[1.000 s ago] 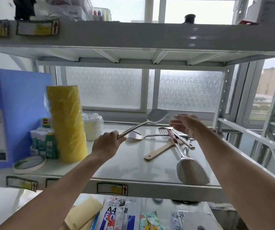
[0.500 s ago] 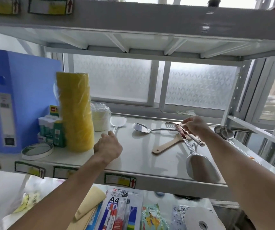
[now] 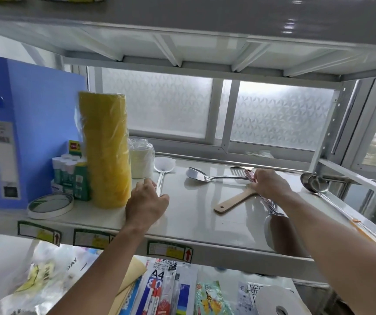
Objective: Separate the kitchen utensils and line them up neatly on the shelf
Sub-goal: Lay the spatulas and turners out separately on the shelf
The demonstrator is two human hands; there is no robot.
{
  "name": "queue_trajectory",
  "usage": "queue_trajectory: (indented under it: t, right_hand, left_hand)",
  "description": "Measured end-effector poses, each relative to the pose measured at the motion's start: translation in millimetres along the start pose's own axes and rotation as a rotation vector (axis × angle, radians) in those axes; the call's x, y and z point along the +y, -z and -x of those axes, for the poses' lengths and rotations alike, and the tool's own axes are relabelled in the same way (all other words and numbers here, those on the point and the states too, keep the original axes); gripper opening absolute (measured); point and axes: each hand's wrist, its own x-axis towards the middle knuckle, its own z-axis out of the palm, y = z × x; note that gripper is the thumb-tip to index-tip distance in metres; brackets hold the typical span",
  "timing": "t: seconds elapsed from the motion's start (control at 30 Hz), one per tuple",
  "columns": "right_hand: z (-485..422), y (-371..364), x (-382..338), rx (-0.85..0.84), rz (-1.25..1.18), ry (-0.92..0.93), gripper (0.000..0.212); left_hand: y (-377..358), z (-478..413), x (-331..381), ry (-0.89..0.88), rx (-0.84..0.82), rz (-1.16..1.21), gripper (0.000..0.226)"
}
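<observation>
"A4" on stationery pack below shelf; red arrow on shelf-edge label (other print illegible).

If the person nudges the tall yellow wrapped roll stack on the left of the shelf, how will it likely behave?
The yellow roll stack stands upright, tall against a narrow base, so a push near its top would probably tip it. Its clear wrap looks glossy and loose, so likely slippery to grip. It stands close beside the left hand, so a careless elbow movement could knock it.

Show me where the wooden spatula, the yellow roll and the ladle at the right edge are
wooden spatula (image 3: 232, 202): head view, on its bare handle, left of the right hand.
yellow roll (image 3: 105, 151): head view, on the middle of its wrapped side.
ladle (image 3: 317, 184): head view, on its bowl by the shelf's right post.
</observation>
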Motion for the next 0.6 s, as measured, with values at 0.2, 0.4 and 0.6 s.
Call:
queue_trajectory:
  t: [0.2, 0.4, 0.6]
  right_hand:
    - [8, 7, -29, -0.051, 0.170, 0.041, 0.010]
    - [-5, 40, -64, -0.121, -0.204, 0.013, 0.023]
    - [-12, 70, -101, -0.189, -0.938, -0.137, 0.031]
  left_hand:
    - [1, 3, -3, -0.011, 0.007, -0.036, 0.037]
    - [0, 3, -5, -0.024, 0.045, 0.008, 0.036]
    - [0, 4, -6, -0.024, 0.048, 0.042, 0.033]
